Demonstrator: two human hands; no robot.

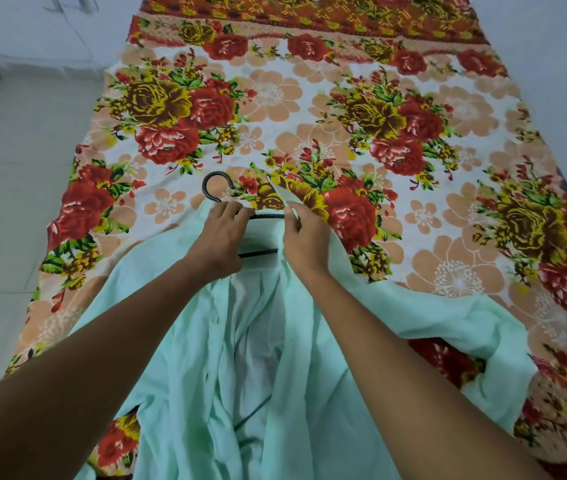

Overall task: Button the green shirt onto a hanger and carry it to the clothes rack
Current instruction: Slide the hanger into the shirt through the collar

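Pinning the hanger (226,202) flat under my left hand (221,233) – shirt (268,341) spread open on the bedsheet (344,109) – while my right hand (304,237) pinches the collar (283,195), presumably to draw it over.

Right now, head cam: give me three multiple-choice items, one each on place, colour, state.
1. Where does the hanger hook lie?
A. on the floral sheet
B. on the floor
C. on a rack

2. What colour is the shirt?
A. red
B. pale green
C. black

3. How is the shirt front?
A. buttoned shut
B. open
C. folded flat

Answers:
1 A, the hook rests on the sheet beyond the left hand.
2 B, mint cloth under both arms.
3 B, the plackets lie apart below the right hand.
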